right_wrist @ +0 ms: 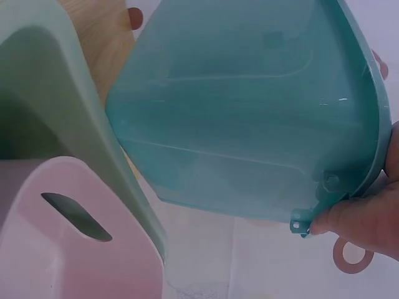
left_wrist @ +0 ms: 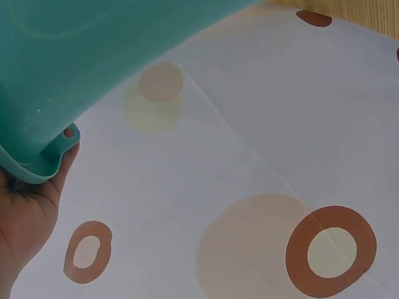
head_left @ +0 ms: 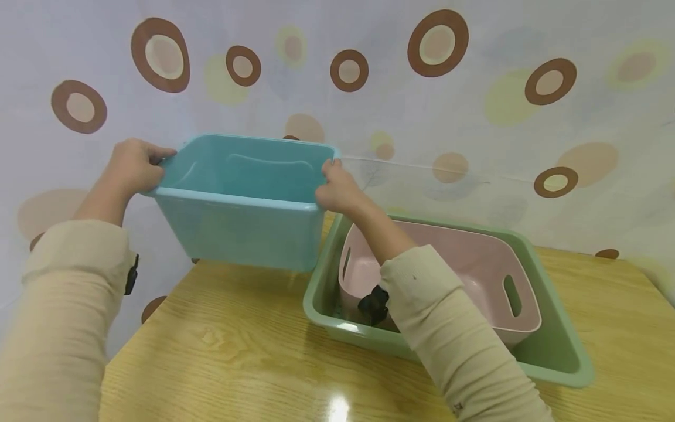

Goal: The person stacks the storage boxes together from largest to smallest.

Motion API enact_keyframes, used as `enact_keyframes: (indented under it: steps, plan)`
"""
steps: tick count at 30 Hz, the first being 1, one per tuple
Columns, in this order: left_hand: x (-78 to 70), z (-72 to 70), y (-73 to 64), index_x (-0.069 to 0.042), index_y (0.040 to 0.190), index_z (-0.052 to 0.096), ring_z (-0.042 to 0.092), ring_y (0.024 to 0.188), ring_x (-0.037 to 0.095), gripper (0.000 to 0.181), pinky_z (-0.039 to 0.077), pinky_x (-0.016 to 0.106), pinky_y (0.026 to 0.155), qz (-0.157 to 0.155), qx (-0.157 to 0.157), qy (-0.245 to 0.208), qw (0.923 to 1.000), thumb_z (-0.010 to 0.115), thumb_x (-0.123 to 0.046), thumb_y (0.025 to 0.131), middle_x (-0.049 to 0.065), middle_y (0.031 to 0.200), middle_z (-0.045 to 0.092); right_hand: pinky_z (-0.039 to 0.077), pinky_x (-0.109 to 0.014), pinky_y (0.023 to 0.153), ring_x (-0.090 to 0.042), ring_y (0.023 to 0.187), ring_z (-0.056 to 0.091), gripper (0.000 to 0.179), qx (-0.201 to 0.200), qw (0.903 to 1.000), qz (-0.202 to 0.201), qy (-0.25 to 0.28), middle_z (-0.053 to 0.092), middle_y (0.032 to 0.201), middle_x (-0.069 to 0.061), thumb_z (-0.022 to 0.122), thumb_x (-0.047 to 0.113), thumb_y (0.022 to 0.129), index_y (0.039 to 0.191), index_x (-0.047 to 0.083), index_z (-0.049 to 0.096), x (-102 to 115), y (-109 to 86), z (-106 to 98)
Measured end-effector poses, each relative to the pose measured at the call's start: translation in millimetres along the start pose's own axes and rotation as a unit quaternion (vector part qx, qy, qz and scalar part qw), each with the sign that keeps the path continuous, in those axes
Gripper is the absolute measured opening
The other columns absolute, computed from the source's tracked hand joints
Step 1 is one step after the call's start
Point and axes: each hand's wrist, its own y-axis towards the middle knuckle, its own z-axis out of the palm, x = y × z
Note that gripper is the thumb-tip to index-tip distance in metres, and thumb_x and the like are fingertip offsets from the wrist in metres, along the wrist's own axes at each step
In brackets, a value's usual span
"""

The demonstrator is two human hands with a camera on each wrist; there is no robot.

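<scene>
Both hands hold a light blue plastic bin (head_left: 237, 228) up above the left part of the table, its open top facing up and toward the head camera. My left hand (head_left: 133, 167) grips the rim at the left end, thumb on top. At the right end my right hand (head_left: 340, 189) pinches the rim. In the left wrist view the left hand (left_wrist: 28, 215) lies under the rim beside a small tab with a hole. The right wrist view shows the right hand's thumb (right_wrist: 358, 218) by a small bracket on the bin (right_wrist: 230, 124).
A larger green bin (head_left: 559, 346) stands on the wooden table (head_left: 227, 351) to the right, under the right forearm. Inside it sits a pink bin (head_left: 495, 252) with oval handle holes. Behind hangs a white sheet (head_left: 390, 35) patterned with brown rings.
</scene>
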Motion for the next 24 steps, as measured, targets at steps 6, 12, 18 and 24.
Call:
enact_keyframes:
  steps: [6, 12, 18, 24]
  plan:
    - [-13.9, -7.8, 3.9, 0.006, 0.132, 0.045, 0.052, 0.09, 0.042, 0.053, 0.047, 0.032, 0.061, 0.011, -0.006, 0.012, 0.9998, 0.041, 0.006, 0.078, 0.038, 0.125, 0.047, 0.019, -0.036, 0.116, -0.026, 0.144, 0.011, 0.065, -0.025, 0.9997, -0.004, -0.003, 0.004, 0.156, -0.017, 0.033, -0.002, 0.083, 0.146, -0.003, 0.017, 0, -1.9, -14]
    - [-32.6, -7.2, 5.2, 0.002, 0.136, 0.041, 0.053, 0.098, 0.043, 0.055, 0.051, 0.05, 0.082, -0.005, -0.003, -0.004, 1.0, 0.042, 0.005, 0.081, 0.035, 0.131, 0.045, 0.025, -0.035, 0.11, -0.025, 0.139, 0.019, 0.065, -0.037, 0.9992, -0.012, 0.005, 0.014, 0.154, -0.017, 0.032, -0.002, 0.083, 0.146, -0.003, 0.016, -6, -8.4, -30]
    - [-53.1, -1.2, 7.0, 0.0, 0.136, 0.043, 0.052, 0.104, 0.041, 0.055, 0.049, 0.05, 0.09, -0.01, 0.002, -0.023, 0.9997, 0.042, 0.006, 0.082, 0.031, 0.133, 0.045, 0.028, -0.032, 0.075, -0.026, 0.092, 0.034, 0.012, -0.055, 0.998, -0.032, 0.002, 0.037, 0.109, -0.015, 0.032, -0.004, 0.076, 0.086, 0.003, 0.034, -19, -15.9, -44]
    - [-70.9, 8.7, 9.6, 0.002, 0.132, 0.047, 0.052, 0.103, 0.038, 0.051, 0.05, 0.044, 0.083, -0.001, 0.009, -0.029, 0.9995, 0.042, 0.005, 0.082, 0.032, 0.129, 0.05, 0.022, -0.028, 0.062, -0.019, 0.069, 0.021, 0.02, -0.082, 0.9953, -0.044, -0.029, 0.023, 0.078, -0.006, 0.034, -0.005, 0.072, 0.068, 0.011, 0.021, -33, -23.1, -60]
